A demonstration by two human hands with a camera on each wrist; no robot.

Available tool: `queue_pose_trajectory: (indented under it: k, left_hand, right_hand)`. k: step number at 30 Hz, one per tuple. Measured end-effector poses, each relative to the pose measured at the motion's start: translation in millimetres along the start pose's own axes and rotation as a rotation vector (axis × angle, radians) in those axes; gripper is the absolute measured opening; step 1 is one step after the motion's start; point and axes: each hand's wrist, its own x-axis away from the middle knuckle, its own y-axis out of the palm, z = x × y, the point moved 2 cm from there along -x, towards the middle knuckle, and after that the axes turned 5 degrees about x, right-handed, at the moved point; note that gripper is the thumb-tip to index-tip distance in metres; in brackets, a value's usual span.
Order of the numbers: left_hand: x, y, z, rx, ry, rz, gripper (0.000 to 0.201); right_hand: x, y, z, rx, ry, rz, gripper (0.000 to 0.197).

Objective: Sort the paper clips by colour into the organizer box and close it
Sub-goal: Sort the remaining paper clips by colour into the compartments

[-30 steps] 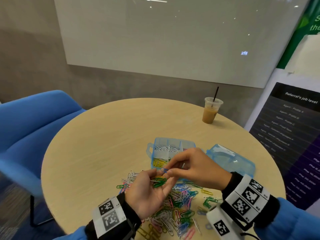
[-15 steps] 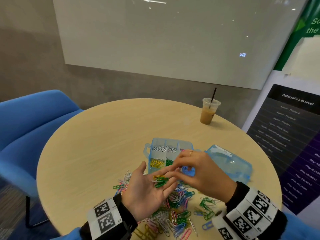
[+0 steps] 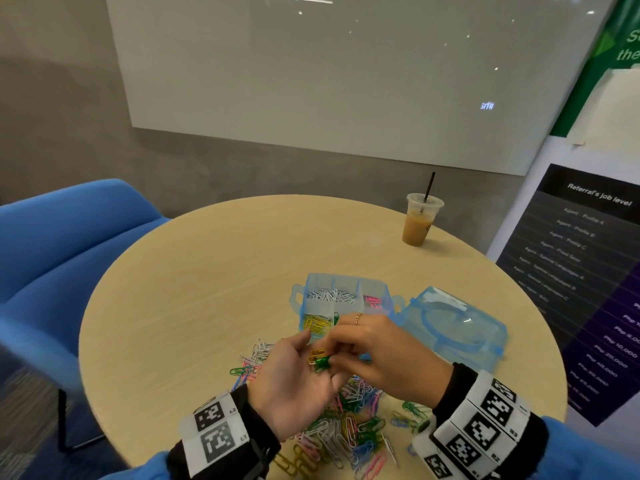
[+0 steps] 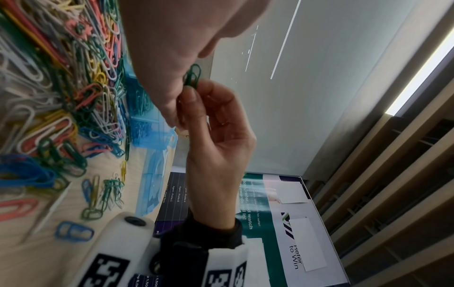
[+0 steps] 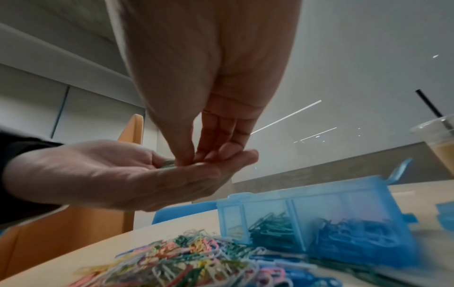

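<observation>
My left hand (image 3: 301, 372) is held palm up above the loose pile of paper clips (image 3: 346, 427), with a few green and yellow clips (image 3: 320, 358) lying on it. My right hand (image 3: 334, 355) reaches into that palm and pinches a green paper clip (image 4: 192, 75) between thumb and fingertip. Just behind the hands stands the open blue organizer box (image 3: 313, 282), with white, pink, yellow, green and blue clips in separate compartments. In the right wrist view the green and blue compartments (image 5: 319, 213) are well filled.
The box's blue lid (image 3: 453, 323) lies flat to the right of the box. An iced coffee cup with a straw (image 3: 419, 220) stands at the table's far right edge. A blue chair (image 3: 69, 254) is at the left. The round table (image 3: 207, 289) is bare on the left.
My right hand took a blue clip from the left palm to the box, then came back to the palm and now pinches a green clip. The left hand stayed palm up.
</observation>
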Motion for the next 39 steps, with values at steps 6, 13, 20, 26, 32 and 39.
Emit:
queue_pose_trajectory:
  k: [6, 13, 20, 26, 32, 39]
  left_hand:
    - [1.6, 0.4, 2.8, -0.033, 0.009, 0.0, 0.049]
    - [0.8, 0.3, 8.7, -0.063, 0.031, 0.045, 0.045]
    - [-2.1, -3.9, 11.4, -0.086, 0.031, 0.056, 0.053]
    - [0.0, 0.0, 7.9, -0.024, 0.032, 0.036, 0.056]
    - [0.5, 2.6, 4.5, 0.023, 0.029, 0.044, 0.048]
    - [-5.0, -2.7, 8.8, 0.039, 0.037, 0.016, 0.041]
  right_hand:
    - [-4.3, -8.7, 3.5, -0.058, 0.035, 0.027, 0.014]
    - [-8.1, -23.6, 18.1, -0.03, 0.174, 0.137, 0.011]
    - [-11.6, -21.0, 36.3, 0.101, 0.291, 0.19, 0.019]
    - [-7.8, -7.2, 7.0, -0.07, 0.008, 0.076, 0.012]
    - [-12.7, 6.8, 5.5, 0.047, -0.07, 0.032, 0.018]
    - [-13.4, -2.4, 1.2, -0.071, -0.001, 0.055, 0.008]
